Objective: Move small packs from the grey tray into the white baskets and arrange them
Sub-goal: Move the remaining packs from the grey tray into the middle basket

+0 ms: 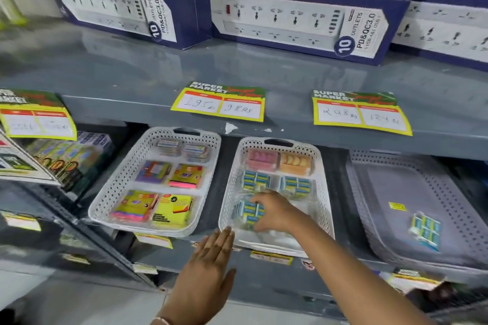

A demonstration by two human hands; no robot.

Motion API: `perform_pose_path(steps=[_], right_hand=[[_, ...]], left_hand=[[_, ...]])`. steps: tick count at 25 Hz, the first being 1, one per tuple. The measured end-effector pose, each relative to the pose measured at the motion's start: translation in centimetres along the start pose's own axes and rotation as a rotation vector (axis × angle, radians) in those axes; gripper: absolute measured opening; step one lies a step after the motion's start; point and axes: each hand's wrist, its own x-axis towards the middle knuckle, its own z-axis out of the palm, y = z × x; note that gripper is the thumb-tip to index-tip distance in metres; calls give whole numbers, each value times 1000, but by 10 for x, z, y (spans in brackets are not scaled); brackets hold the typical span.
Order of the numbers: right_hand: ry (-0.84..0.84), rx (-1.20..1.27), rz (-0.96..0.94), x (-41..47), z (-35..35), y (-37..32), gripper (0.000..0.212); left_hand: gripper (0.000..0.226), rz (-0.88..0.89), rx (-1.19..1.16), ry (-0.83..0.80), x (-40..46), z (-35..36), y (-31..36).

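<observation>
One pack of blue-wrapped erasers (425,229) was all that remained in the grey tray (375,192) on the right of the shelf, lying well apart from the hands. Two white baskets sat to its left. The left-hand basket (111,200) looked full and tidy, six packs in three rows. The middle basket (323,208) held a pink pack and an orange one at the back, two blue packs behind the hand, and a front row only half made up.

The person's right hand (274,212) reached into that front row, its fingers curled over a blue pack (247,212) at the front left, gripping or pressing it into place; I could not tell which. The left hand (208,272) was flat and released, holding nothing, fingertips just at the basket's front corner, as if steadying it.

To my eye the placing step was in hand. Next would be to let go of that pack squarely, then reach right across to the tray for the last pack and set it in the vacant front-right spot.
</observation>
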Motion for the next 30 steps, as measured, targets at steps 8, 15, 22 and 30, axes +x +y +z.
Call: perform_pose_path(steps=[8, 15, 22, 30], right_hand=[[-25, -82, 35, 2, 11, -8, 87], [-28, -221, 9, -2, 8, -26, 68], [548, 267, 76, -71, -58, 98, 33], [186, 53, 665, -135, -99, 340, 30]], left_hand=[[61, 16, -30, 88, 4, 11, 0], [75, -56, -9, 86, 14, 11, 7], [67, 133, -140, 152, 42, 13, 53], [69, 607, -99, -24, 120, 37, 208]])
